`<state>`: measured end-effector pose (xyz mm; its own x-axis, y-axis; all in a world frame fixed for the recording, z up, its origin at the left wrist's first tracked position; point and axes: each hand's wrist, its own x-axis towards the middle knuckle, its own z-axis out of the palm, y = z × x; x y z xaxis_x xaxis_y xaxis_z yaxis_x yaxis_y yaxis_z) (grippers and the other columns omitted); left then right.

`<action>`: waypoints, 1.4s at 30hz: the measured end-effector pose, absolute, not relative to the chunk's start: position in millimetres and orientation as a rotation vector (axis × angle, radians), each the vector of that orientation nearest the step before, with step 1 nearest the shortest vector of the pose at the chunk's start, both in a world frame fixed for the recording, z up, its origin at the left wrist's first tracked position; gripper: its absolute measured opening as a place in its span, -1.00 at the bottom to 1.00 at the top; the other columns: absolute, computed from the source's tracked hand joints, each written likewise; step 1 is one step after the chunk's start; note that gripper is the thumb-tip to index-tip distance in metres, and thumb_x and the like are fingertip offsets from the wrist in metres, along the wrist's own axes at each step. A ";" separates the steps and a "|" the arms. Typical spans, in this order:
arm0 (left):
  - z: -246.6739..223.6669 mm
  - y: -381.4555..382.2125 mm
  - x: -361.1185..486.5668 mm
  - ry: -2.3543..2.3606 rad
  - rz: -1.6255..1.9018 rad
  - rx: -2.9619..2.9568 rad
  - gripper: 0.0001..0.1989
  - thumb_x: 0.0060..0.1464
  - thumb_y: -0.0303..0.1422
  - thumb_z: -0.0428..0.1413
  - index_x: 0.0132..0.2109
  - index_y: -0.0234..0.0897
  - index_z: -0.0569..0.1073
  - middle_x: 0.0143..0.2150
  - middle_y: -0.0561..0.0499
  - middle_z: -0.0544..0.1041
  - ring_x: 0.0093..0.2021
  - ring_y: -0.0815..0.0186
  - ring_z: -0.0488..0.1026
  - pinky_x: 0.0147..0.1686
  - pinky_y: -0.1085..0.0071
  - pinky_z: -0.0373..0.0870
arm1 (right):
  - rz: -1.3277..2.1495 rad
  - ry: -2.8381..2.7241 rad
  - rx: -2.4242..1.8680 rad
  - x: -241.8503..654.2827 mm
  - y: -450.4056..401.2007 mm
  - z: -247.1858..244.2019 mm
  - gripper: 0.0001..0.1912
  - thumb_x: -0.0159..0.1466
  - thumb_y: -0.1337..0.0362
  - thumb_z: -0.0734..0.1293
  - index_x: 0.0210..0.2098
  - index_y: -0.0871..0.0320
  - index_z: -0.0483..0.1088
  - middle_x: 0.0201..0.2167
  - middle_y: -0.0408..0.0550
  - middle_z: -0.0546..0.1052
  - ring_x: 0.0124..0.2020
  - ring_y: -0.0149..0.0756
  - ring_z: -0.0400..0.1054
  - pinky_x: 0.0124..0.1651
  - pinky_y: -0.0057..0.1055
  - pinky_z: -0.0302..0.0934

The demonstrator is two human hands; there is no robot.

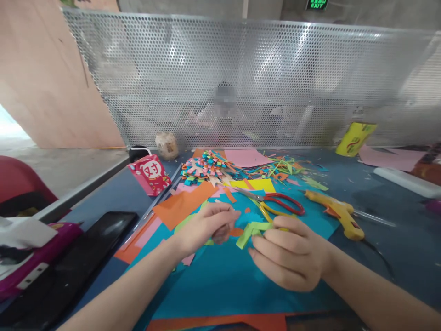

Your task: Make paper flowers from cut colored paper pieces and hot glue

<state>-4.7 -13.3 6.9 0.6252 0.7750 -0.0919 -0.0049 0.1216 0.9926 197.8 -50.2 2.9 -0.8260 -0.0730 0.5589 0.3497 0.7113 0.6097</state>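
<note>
My right hand (289,253) pinches a folded light-green paper strip (248,233) between thumb and fingers, its loose end pointing left. Facing it a short way off, my left hand (215,220) has its fingers curled together; what they hold, if anything, is hidden. Both hands are over a large blue paper sheet (213,289). Just beyond the right hand lie scissors (284,202) with red and yellow handles, blades toward the left. Orange paper (188,202) and small cut scraps lie beyond and beside the left hand.
Behind the sheet sit a fringed multicolour paper pile (210,168) and shredded strips (284,168). A yellow glue gun (337,211) with a cord lies right. At left are a red box (149,174) and a black tray (79,266). A perforated metal screen (193,82) borders the table's back.
</note>
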 end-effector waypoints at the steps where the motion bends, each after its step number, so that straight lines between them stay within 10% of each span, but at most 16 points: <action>1: 7.2 -13.7 -5.6 0.713 0.616 1.358 -0.71 -0.02 -0.28 0.06 -0.58 -0.31 0.19 -0.70 0.20 0.05 -0.68 0.53 -0.01 -0.65 0.53 -0.07 | -1.005 -2.329 -0.187 195.4 -50.1 4.1 -0.86 0.14 0.35 0.25 -0.41 -0.02 0.42 -0.28 -0.21 0.53 -0.25 -0.37 0.27 -0.17 -0.35 0.20; 21: -1.3 -3.9 -4.5 0.749 0.679 1.343 -0.93 -0.11 -0.44 0.01 -0.43 -0.37 0.35 -0.73 0.17 0.22 -0.71 0.53 0.11 -0.70 0.57 0.03 | -0.821 -2.235 -0.307 190.3 -42.5 1.5 -0.83 0.19 0.46 0.16 -0.35 0.21 0.37 -0.38 -0.05 0.51 -0.31 -0.31 0.30 -0.24 -0.26 0.19; 27: -0.2 8.8 -5.7 0.830 1.024 1.348 -0.72 -0.19 -0.50 0.11 -0.22 -0.36 0.39 -0.40 0.02 0.43 -0.45 0.39 0.40 -0.60 0.53 0.32 | -0.182 -2.003 -1.051 197.3 -16.2 -12.8 -0.91 0.18 0.42 0.23 -0.33 0.12 0.25 -0.39 -0.07 0.41 -0.32 -0.32 0.29 -0.29 -0.40 0.24; 42: 0.5 5.2 -9.7 0.680 1.068 1.257 -0.64 -0.18 -0.34 0.24 -0.18 -0.39 0.42 -0.47 0.00 0.51 -0.55 0.45 0.36 -0.58 0.55 0.26 | 0.229 -2.290 -0.740 190.5 -26.9 -6.4 -0.82 0.15 0.48 0.19 -0.30 0.10 0.28 -0.33 -0.07 0.44 -0.19 -0.28 0.28 -0.08 -0.25 0.12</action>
